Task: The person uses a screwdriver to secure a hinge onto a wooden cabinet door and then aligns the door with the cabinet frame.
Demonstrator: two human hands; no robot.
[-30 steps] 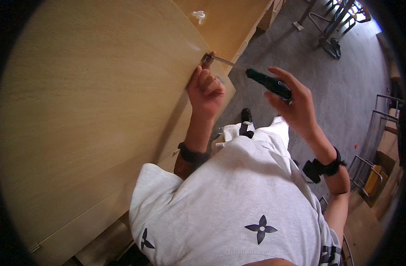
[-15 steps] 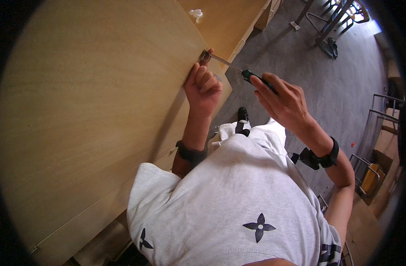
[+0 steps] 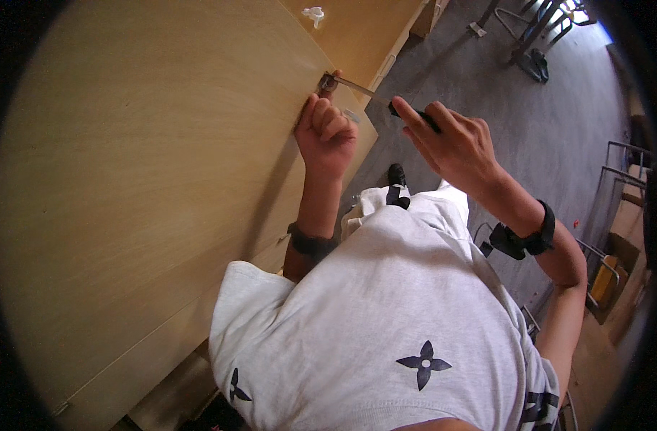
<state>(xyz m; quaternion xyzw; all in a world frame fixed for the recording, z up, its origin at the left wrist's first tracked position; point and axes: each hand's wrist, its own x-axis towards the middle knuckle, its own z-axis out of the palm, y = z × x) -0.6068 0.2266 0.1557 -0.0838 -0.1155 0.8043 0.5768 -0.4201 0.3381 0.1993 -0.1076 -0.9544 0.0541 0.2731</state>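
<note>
My right hand (image 3: pixel 454 144) is closed around the dark handle of a screwdriver (image 3: pixel 359 88), its index finger stretched along the handle. The long metal shaft points left, and its tip meets a small metal fitting (image 3: pixel 328 82) at the edge of a large light wooden panel (image 3: pixel 163 144). Just below the fitting, my left hand (image 3: pixel 328 138) is closed with curled fingers, a fingertip showing behind the metal piece and pinching it against the panel's edge. The fitting's exact kind and any screw in it are too small to make out.
Beyond the panel edge lies a wooden surface (image 3: pixel 357 36) with a crumpled white scrap (image 3: pixel 314 16) on it. Dark shoes (image 3: pixel 535 66) lie on the grey floor (image 3: pixel 558 136) near metal furniture legs. Metal-framed furniture (image 3: pixel 619 172) stands along the right side.
My right hand has shifted slightly up and left, its index finger now straighter and covering more of the screwdriver handle. My left hand stays at the fitting. The view has shifted a little.
</note>
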